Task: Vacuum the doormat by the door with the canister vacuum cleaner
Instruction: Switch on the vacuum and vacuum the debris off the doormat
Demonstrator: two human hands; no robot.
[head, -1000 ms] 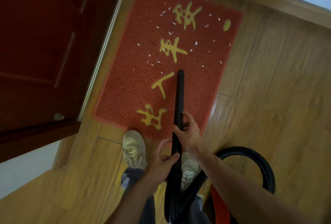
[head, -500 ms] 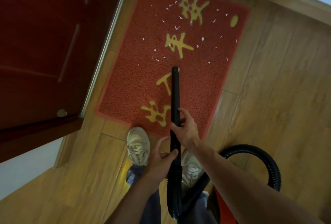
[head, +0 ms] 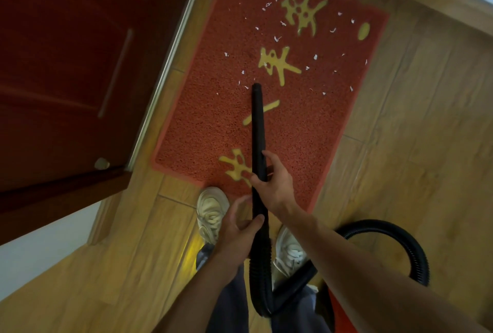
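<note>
Head view: judged early in the pass. Gripped rigid black wand [head: 258, 124] two-handed: right hand [head: 274, 186] wrapped round mid-tube, left hand [head: 237, 236] curled round the cuff above ribbed hose [head: 400, 236]. Held tip over mid-mat on the red coarse-loop doormat [head: 208, 119], beside dark-red door [head: 66, 66]; contact not confirmable. Saw white paper scraps [head: 276, 38] scattered beyond tip. Next, probably: push forward through scraps.

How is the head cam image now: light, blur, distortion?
Head view: dim, warm light, the door almost crushed to dark red. Head view: wide-angle distortion bows the door's edge. Head view: mild softness, but white scraps on the doormat and the wand read clearly; a yellow glow lies on the floor beside the left shoe.
</note>
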